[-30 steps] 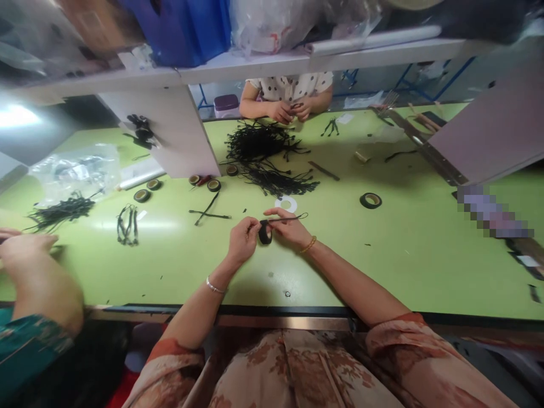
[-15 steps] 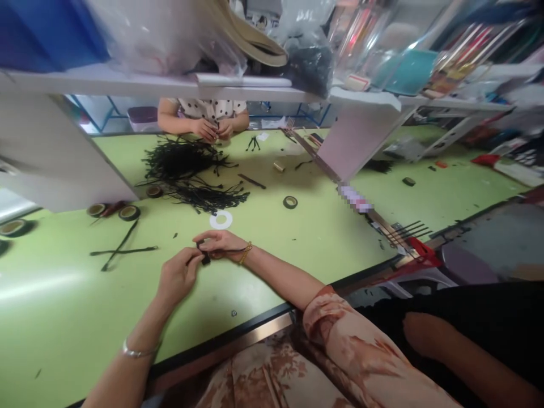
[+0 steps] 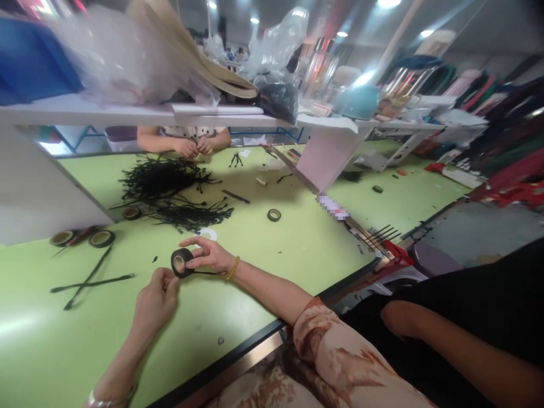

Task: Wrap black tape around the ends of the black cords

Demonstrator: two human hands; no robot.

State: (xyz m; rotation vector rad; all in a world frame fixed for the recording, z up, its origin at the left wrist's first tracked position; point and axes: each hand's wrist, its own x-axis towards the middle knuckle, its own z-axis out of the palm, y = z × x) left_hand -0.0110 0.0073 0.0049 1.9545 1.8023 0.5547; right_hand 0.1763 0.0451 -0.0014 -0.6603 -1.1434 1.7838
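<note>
My right hand (image 3: pixel 213 255) grips a roll of black tape (image 3: pixel 185 273) between thumb and fingers, its round core facing me. A thin black cord (image 3: pixel 208 273) runs from beside the roll beneath that palm towards the yellow bracelet. My left hand (image 3: pixel 156 297) is closed, its fingertips at the roll's lower left edge; what they pinch is hidden. Left of it, two black cords (image 3: pixel 91 277) lie crossed on the green table (image 3: pixel 246 283). Just beyond my right hand is a white ring (image 3: pixel 209 233), partly covered.
A heap of black cords (image 3: pixel 159 178) lies across the table, near a co-worker's hands (image 3: pixel 196 147). More tape rolls rest at left (image 3: pixel 102 238) and centre (image 3: pixel 274 215). A loaded shelf (image 3: pixel 127 116) spans above; a wooden strip (image 3: pixel 297 170) divides the table at right.
The tape roll has come into view in my right hand, where a small dark piece showed between both hands. My hands have parted slightly, and the camera view has tilted up.
</note>
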